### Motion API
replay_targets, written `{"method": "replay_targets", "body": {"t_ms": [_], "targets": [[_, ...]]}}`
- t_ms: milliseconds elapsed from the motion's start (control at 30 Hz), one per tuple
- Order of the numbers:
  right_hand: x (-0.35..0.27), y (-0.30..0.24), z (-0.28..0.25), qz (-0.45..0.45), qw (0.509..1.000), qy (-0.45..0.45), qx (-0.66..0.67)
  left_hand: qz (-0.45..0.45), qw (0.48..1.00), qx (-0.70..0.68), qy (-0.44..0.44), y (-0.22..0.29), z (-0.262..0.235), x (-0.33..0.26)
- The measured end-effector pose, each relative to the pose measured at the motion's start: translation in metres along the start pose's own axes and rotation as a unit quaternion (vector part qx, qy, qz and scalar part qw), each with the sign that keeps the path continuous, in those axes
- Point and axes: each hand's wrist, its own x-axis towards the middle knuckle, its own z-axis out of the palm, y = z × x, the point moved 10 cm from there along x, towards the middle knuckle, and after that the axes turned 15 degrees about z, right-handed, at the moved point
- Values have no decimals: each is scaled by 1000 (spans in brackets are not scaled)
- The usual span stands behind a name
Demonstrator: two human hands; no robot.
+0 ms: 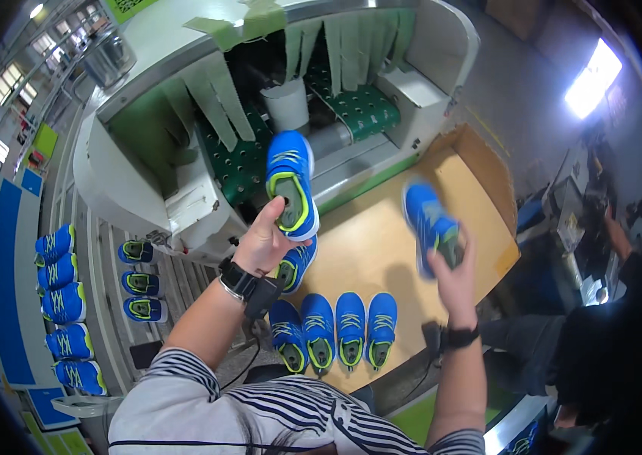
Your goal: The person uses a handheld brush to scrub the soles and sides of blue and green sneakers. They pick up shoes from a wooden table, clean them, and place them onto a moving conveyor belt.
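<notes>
My left hand [264,241] is closed on the heel of a blue sneaker [289,155] with lime-green lining and a white sole. Its toe points away from me, in front of the machine opening. My right hand [456,277] grips a second blue sneaker [428,216] by the heel, over the right part of the table; this shoe is smeared by motion. Below my left hand another sneaker [299,262] lies on the table, partly hidden. Along the near edge several matching sneakers [350,322] stand in a row, toes away from me.
The tan tabletop [366,262] has a cardboard edge [488,171] at its far right. Beyond it stands a white machine [120,189] with hanging strips and a perforated green belt [366,114]. More sneakers [65,303] sit on racks at left. A co-worker's dark sleeve [632,303] shows at right.
</notes>
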Motion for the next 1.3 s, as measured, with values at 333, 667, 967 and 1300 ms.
{"method": "replay_targets", "body": {"t_ms": [333,667,967,1300], "targets": [[204,-132,184,-137,942,45,-304,52,965,-208,152,7,-32,4],[-48,-8,27,76,905,-278,-313,5,993,-60,104,-7,-40,20],[-211,182,-108,309,944,-52,-104,-164,916,357,-82,-120,-53,-33],[-163,201,44,78,981,65,-167,-99,810,567,-115,-234,34,152]]}}
